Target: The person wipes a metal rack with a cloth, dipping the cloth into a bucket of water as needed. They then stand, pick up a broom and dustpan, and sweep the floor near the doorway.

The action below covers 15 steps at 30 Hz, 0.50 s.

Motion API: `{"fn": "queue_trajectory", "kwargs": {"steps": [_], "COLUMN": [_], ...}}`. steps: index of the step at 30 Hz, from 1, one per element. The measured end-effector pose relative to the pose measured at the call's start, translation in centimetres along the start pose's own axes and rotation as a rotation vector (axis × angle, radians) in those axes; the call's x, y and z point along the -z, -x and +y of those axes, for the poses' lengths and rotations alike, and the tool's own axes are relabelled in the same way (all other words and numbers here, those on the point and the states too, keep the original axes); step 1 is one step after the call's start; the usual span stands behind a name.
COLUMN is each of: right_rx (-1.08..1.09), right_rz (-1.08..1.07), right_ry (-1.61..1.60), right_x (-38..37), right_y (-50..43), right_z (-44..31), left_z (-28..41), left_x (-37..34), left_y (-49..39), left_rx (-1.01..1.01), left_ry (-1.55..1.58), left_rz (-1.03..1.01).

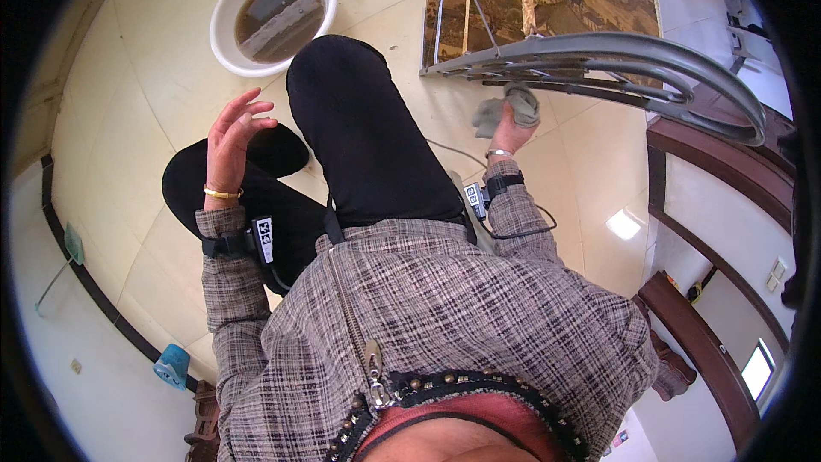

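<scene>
A bunched grey cloth (490, 117) is gripped in my right hand (513, 131), held just below a curved grey metal frame (564, 48). Whether the cloth touches the frame's lower bar is hard to tell. My left hand (234, 135) is raised over my bent knee with its fingers apart and nothing in them. Beyond it on the tiled floor stands a white plastic basin (221, 19) holding murky brownish water (276, 0). The metal frame rises beside a large panel (590, 0) with a brown landscape pattern.
Dark wooden door frames (712, 160) stand at the right, near a wall switch (775, 273). Along the left wall are a blue bin (172, 364) and a long-handled green tool (74, 245). A thin cable (452, 149) runs near my right forearm. Carved wooden furniture (204, 420) sits at the lower left.
</scene>
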State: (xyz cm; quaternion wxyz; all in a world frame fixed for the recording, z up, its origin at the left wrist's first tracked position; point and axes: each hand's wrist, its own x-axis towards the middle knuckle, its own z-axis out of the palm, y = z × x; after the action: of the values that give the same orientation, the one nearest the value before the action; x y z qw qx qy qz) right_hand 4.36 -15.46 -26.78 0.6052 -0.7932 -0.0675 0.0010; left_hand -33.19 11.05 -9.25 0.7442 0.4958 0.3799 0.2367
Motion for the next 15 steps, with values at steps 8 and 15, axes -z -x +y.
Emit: {"fn": "queue_trajectory", "kwargs": {"steps": [8, 15], "right_rx": [0.052, -0.092], "right_rz": [0.027, -0.030], "right_ry": [-0.171, 0.292], "right_x": [-4.9, -3.8], "right_y": [-5.0, -4.3], "right_z": [0.9, 7.6], "left_z": [1.6, 3.1], "left_x": [-1.0, -1.2], "left_y": [-0.3, 0.0], "left_rx": [-0.060, -0.115], "left_ry": [-0.056, -0.124], "left_rz": [-0.011, 0.014]}}
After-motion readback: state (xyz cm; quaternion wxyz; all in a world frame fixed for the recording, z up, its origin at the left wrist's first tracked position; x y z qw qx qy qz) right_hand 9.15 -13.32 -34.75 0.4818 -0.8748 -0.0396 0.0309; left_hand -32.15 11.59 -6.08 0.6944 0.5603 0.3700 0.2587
